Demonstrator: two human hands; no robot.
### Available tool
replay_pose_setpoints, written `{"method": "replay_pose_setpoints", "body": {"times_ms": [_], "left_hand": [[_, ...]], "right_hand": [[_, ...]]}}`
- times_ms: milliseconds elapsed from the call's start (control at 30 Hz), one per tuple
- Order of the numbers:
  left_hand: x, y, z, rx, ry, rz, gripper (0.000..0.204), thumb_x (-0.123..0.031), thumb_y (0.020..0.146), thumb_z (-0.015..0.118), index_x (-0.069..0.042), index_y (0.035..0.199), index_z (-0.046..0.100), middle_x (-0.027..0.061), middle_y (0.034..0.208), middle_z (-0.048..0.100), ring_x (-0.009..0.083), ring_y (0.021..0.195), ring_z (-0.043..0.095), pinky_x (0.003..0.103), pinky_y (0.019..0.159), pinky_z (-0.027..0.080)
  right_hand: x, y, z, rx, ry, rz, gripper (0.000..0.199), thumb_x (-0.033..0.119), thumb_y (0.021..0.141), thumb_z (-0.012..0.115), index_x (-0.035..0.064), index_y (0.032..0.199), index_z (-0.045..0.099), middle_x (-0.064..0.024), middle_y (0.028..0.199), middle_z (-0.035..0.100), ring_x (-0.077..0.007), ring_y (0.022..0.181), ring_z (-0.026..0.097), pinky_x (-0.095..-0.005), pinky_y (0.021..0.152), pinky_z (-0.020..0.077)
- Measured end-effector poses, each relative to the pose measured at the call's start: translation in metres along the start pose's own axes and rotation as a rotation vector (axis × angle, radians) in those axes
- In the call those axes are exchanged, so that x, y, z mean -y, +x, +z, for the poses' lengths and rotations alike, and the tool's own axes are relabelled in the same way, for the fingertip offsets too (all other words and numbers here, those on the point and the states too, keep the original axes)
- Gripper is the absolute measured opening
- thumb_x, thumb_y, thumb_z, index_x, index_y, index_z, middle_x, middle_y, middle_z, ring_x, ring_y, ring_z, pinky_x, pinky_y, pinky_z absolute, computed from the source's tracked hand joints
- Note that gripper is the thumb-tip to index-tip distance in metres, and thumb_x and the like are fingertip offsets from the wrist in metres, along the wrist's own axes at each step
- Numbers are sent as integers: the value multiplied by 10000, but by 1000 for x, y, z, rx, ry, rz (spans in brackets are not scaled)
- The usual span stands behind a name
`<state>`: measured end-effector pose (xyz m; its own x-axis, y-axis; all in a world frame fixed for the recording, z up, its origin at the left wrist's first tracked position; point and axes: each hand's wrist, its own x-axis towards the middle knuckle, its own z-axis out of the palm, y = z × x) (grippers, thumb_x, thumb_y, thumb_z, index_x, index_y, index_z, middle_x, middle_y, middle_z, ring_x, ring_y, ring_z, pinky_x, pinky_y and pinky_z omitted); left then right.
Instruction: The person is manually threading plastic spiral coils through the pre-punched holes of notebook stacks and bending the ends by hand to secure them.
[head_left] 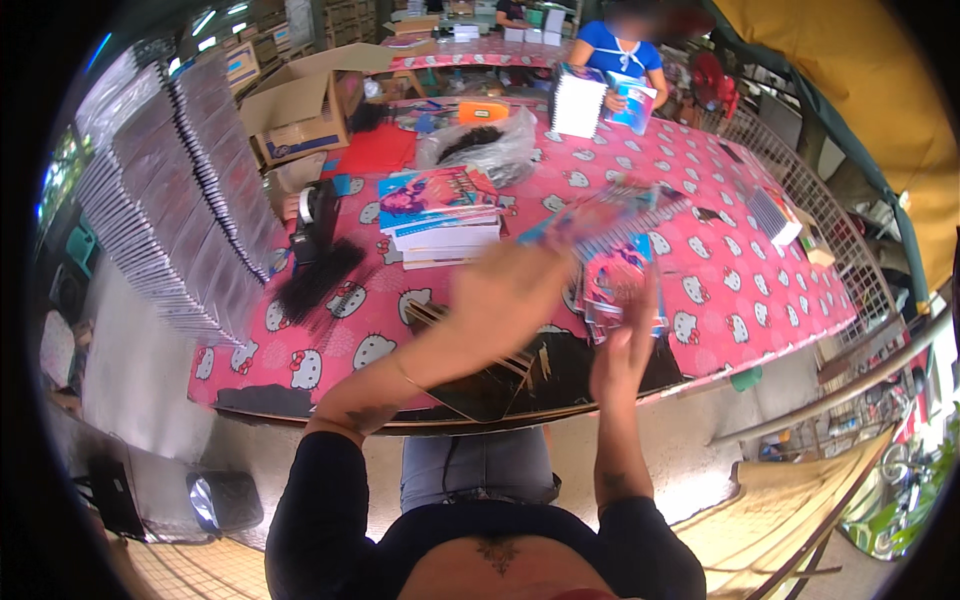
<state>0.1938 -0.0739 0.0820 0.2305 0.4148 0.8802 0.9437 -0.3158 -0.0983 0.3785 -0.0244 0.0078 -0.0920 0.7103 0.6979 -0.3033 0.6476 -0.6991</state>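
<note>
A spiral notebook (pixel 622 215) with a colourful cover hangs tilted over the table, smeared by motion. My left hand (pixel 515 295) grips its near left end; the fingers themselves are blurred. Below it lies a small stack of notebooks (pixel 612 280) with pink and blue covers. Beside that stack's near right side is my right hand (pixel 625 350), fingers stretched and holding nothing; whether it touches the stack I cannot tell. Left of centre sits a taller pile of notebooks (pixel 440 215), white page edges toward me. A dark worn board (pixel 490 375) lies under my left forearm at the table's front edge.
Black binding coils (pixel 325 280) lie near a black device (pixel 315 215). Tall stacks of coil-bound books (pixel 165 200) rise at left. Behind are a cardboard box (pixel 300 105) and a plastic bag (pixel 490 150). A person in blue (pixel 620 55) handles notebooks across the pink-covered table (pixel 740 290).
</note>
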Motion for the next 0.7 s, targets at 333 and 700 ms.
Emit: {"method": "replay_pose_setpoints", "body": {"times_ms": [333,700], "left_hand": [[188,-79,53,443,134,-254,213,-191,867,722,-70,1042,709,126,1068,707,318,960,685,445,843,554],[109,-16,-24,90,136,-8,228,-104,796,686,-91,1023,698,59,899,657,240,878,638,390,818,436]], "right_hand": [[-119,75,-164,113,-927,386,626,235,918,720,66,1467,473,-180,1285,625,-299,1085,643,-422,958,505],[-49,23,-7,190,-381,101,678,131,830,810,21,1419,494,-194,1455,491,-277,1345,463,-416,1107,375]]}}
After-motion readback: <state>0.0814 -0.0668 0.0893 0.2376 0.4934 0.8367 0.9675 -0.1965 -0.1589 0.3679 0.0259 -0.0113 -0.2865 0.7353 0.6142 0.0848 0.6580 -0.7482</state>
